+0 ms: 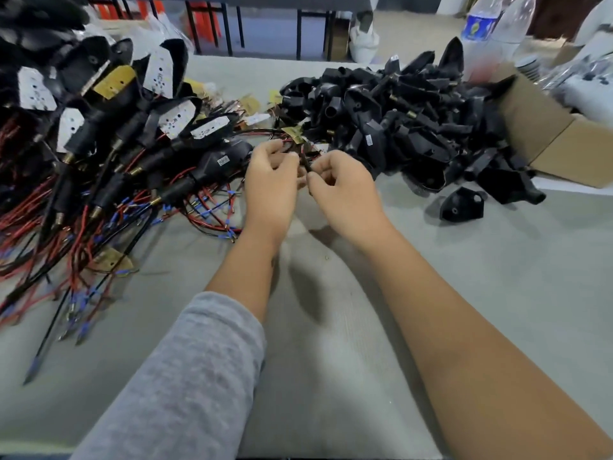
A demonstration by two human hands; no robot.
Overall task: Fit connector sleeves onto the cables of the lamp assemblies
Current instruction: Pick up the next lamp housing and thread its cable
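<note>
Holding both hands together above the middle of the grey tabletop (464, 293), between two heaps of parts. Left hand (270, 184) curling its fingers (285, 157) round a bundle of thin red and black cables (292, 142), pinching them near the end. Right hand (341, 184) pinching a short, slim black connector sleeve (306, 165) between thumb and curled fingers, the sleeve slanting down toward the right palm and touching the cable ends; whether any cable is already inside it, impossible to tell. Cables running back from the hands to a small yellowish circuit board (293, 132) lying just behind the knuckles.

Lying on the left, a heap of lamp assemblies (132, 134): black pointed housings with white or yellow boards on their faces, brass-coloured collars at the stems, and long red and black leads ending in blue terminals, spreading across the tabletop toward the near edge. Piling up on the right, loose empty black housings (414, 121), spilling out of an open cardboard box (544, 127); one housing (461, 205) sitting apart at the front of the pile. Standing behind the box, blurred clear plastic bottles (497, 31). Covering the left forearm, a grey sleeve (199, 376); leaving the right forearm bare
</note>
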